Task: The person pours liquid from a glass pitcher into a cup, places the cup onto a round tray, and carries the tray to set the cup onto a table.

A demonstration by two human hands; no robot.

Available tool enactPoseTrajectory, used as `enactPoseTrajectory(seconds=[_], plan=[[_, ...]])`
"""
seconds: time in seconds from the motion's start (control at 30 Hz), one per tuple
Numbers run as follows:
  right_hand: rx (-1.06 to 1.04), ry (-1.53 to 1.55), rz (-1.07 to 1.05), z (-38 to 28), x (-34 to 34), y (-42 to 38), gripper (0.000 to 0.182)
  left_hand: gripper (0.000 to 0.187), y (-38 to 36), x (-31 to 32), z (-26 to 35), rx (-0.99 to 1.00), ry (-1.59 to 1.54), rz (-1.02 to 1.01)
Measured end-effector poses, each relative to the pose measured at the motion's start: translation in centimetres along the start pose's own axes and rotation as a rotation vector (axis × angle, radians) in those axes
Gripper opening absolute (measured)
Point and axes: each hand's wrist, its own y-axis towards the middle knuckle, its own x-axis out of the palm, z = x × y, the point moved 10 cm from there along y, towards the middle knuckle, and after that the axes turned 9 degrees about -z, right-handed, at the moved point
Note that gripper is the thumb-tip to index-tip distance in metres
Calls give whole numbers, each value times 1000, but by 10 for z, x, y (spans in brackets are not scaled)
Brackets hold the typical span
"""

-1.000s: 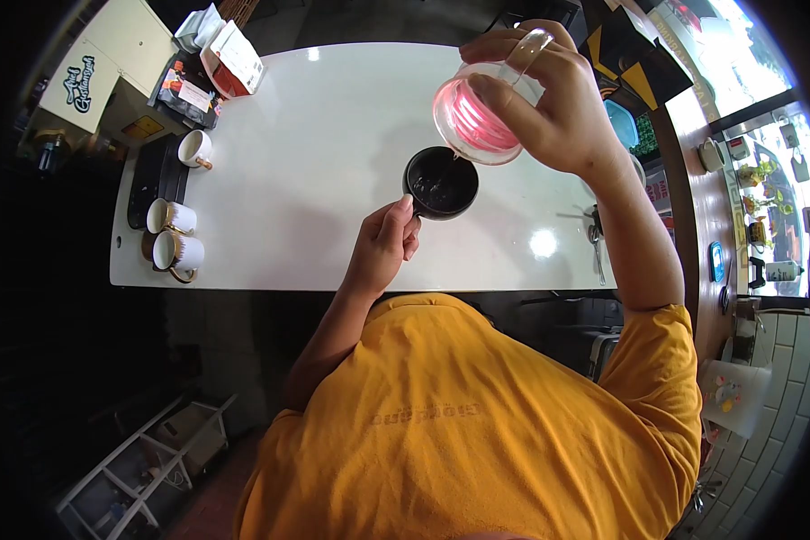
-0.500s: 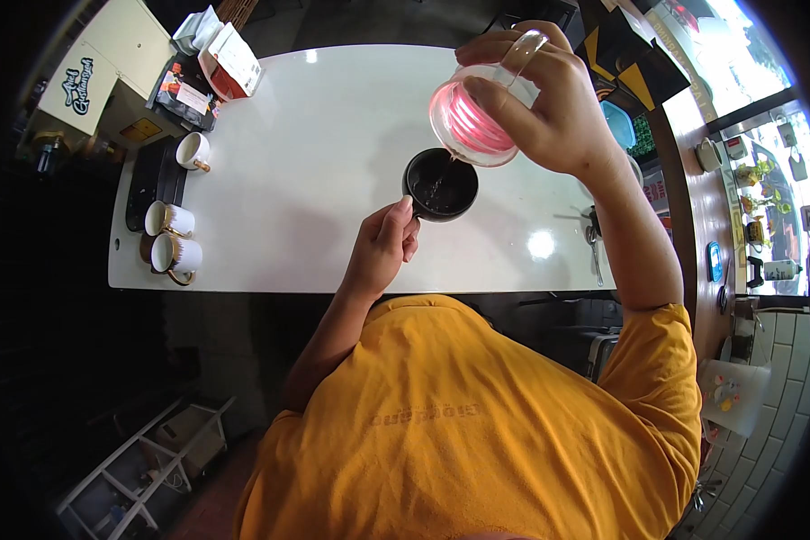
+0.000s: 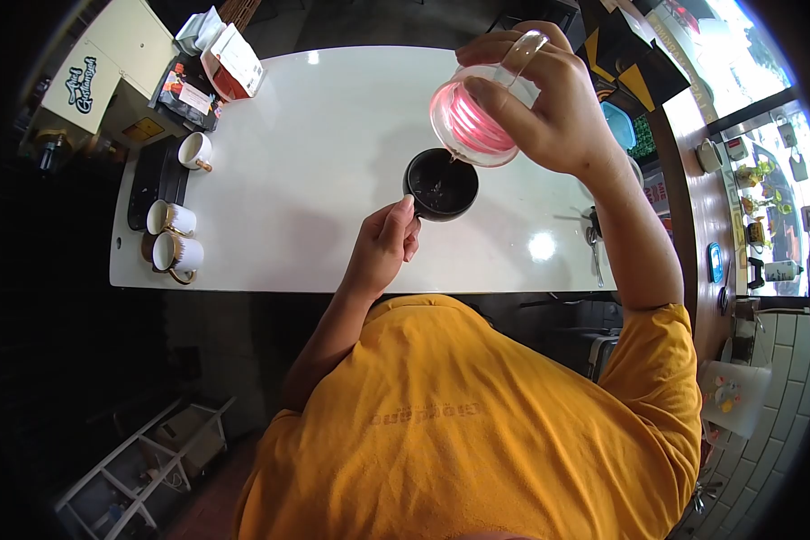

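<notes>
My left hand (image 3: 382, 247) is closed on the handle of a black cup (image 3: 441, 184), whose dark inside faces up and holds some liquid. Above and slightly right of the cup, my right hand (image 3: 544, 103) grips a clear glass pitcher (image 3: 477, 117) with a looped glass handle. Pinkish-red colour shows through the glass. The pitcher is tilted, its lip over the cup's far right rim, with a little liquid at the lip. My fingers wrap the pitcher's side and handle, partly hiding it.
On the white table (image 3: 306, 180), several white mugs (image 3: 178, 252) stand at the left beside a black tray (image 3: 157, 184). Packaged bags (image 3: 229, 63) sit at the back left. A spoon (image 3: 596, 256) lies near the right edge. A wooden counter (image 3: 706, 225) runs along the right.
The stream falling from the pitcher into the cup has thinned to a bit of liquid at the lip. Both hands stay nearly in place.
</notes>
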Motion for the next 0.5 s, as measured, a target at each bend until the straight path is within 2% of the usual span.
enactPoseTrajectory(seconds=[0.5], plan=[[19, 2, -10, 0, -2, -4, 29, 43, 0, -1, -3, -9, -36, -23]])
